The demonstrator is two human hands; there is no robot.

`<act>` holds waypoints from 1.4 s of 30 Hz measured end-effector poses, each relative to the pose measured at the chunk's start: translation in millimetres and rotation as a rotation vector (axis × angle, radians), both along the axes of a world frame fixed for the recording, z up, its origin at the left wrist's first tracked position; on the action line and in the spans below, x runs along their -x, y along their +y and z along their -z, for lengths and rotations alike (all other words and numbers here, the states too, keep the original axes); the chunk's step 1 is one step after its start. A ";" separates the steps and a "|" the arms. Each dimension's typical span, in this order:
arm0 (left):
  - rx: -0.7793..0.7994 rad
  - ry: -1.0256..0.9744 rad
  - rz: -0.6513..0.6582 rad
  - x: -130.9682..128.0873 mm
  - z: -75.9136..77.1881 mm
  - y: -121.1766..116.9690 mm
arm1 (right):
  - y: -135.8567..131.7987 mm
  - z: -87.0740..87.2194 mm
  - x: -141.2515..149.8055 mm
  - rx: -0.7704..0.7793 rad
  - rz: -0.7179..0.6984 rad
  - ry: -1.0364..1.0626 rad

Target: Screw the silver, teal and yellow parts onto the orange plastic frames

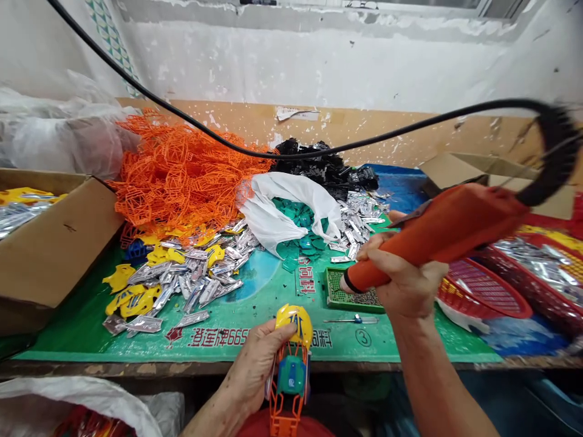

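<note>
My left grip (257, 370) is closed round a yellow-and-orange plastic toy (291, 370) at 6 o'clock, and my right grip (405, 282) is wrapped tight on an orange power tool (437, 240) at 3 o'clock – both hands full.

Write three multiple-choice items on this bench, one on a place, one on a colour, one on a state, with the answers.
1. Where is the small screwdriver?
A. cardboard box
B. green mat, below the perforated tray
C. red basket

2. What colour is the top of the toy in the left hand?
A. yellow
B. blue
C. black

3. How is the orange power tool?
A. lying on the mat
B. in the box
C. raised in the right hand

1 B: it lies there.
2 A: the yellow top shows clearly.
3 C: fingers wrap its body.
</note>
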State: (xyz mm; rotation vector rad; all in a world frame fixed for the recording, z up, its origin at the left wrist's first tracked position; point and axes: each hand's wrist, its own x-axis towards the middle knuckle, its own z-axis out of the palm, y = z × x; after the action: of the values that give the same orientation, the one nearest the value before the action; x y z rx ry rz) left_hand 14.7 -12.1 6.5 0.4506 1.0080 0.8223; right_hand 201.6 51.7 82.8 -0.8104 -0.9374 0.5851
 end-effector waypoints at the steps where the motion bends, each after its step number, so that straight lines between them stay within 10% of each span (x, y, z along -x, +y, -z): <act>1: 0.000 -0.001 0.012 0.5 0.2 0.0 | 5.7 6.2 -6.0 0.016 0.037 -0.018; 9: 0.051 0.021 0.078 1.3 2.3 2.8 | 25.0 38.9 -34.7 0.132 0.211 -0.140; 42: 0.057 0.090 0.104 2.3 4.5 3.7 | 23.9 47.0 -33.9 0.180 0.258 -0.179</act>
State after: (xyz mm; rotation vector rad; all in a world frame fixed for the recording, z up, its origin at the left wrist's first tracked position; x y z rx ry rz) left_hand 12.4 -8.5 2.0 0.4902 1.0795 0.6835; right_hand 235.5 75.6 35.8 -1.1415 -0.9326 0.3788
